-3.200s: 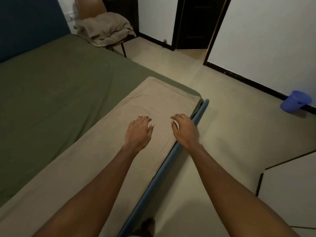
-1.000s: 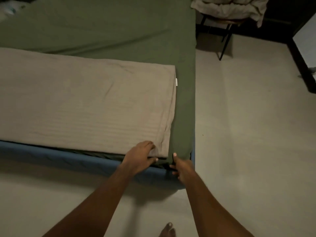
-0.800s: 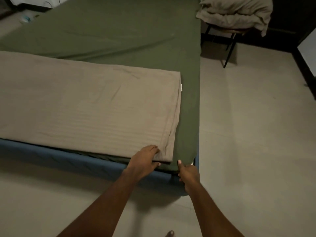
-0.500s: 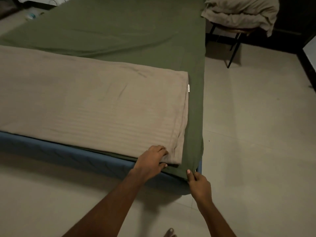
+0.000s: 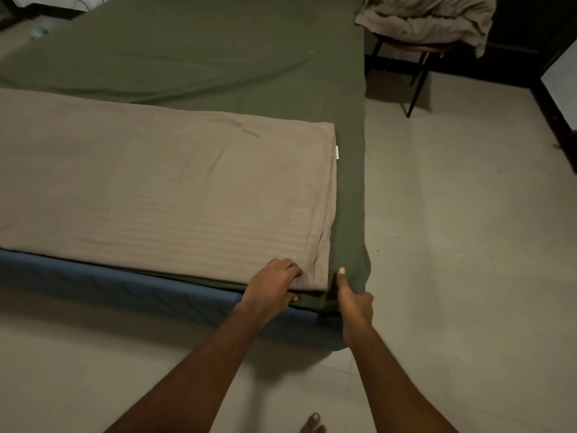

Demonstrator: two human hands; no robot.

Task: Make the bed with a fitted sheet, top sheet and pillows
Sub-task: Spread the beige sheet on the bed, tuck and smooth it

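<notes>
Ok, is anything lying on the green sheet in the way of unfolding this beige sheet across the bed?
Nothing visible does. The green fitted sheet beyond the folded beige sheet shows only wrinkles. The heap of bedding sits on the chair beside the bed, off the mattress.

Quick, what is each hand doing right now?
Left hand: grips the near corner of the folded beige sheet.
Right hand: pinches the green sheet at its corner.
</notes>
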